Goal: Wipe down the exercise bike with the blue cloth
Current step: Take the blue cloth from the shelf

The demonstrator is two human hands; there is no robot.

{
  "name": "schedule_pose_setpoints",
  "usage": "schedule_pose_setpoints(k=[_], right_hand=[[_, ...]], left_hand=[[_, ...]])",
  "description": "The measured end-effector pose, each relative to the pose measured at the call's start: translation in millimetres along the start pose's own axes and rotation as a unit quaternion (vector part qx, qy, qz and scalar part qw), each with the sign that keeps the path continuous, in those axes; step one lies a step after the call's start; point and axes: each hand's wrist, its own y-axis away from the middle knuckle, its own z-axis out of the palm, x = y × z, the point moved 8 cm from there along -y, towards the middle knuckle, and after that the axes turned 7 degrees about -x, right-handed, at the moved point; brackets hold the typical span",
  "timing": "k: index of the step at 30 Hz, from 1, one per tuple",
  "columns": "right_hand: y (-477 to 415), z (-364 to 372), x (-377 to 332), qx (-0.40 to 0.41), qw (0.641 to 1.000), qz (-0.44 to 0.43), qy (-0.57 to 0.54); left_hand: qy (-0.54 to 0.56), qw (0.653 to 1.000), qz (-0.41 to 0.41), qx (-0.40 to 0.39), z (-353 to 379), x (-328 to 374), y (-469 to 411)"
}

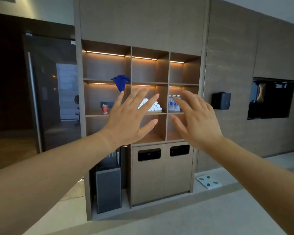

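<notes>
The blue cloth (121, 82) hangs bunched over the front edge of a shelf in the left column of a wooden shelf unit (131, 65). My left hand (131, 117) is raised in front of the shelves, fingers spread and holding nothing; its little fingertip sits just under the cloth's lower tip. My right hand (196, 119) is also held up with fingers apart and empty, in front of the right column. No exercise bike shows up close; only a faint shape of gym equipment (77, 106) appears in the dark glass at left.
The shelves hold a red paper cup (105, 109), a stack of rolled white towels (151, 106) and water bottles (174, 102). Below are a water dispenser (108, 180) and two bin flaps (163, 152). A scale (208, 181) lies on the floor; a glass door (46, 92) stands left.
</notes>
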Motion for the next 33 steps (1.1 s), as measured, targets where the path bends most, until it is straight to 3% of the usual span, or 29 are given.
schedule_pose_setpoints(k=[7, 18, 33], right_hand=[[7.7, 45.5, 5.1, -0.037, 0.999, -0.007, -0.005], [-29.4, 173.5, 45.8, -0.090, 0.996, -0.006, -0.012], [-175.7, 378.9, 91.4, -0.114, 0.993, -0.011, -0.035]], left_hand=[[-0.046, 0.999, 0.027, 0.001, 45.3, 1.7, -0.2], [0.018, 0.999, 0.036, -0.034, 179.3, -24.5, -37.5], [0.025, 0.996, -0.005, -0.089, 365.0, -154.0, -149.8]])
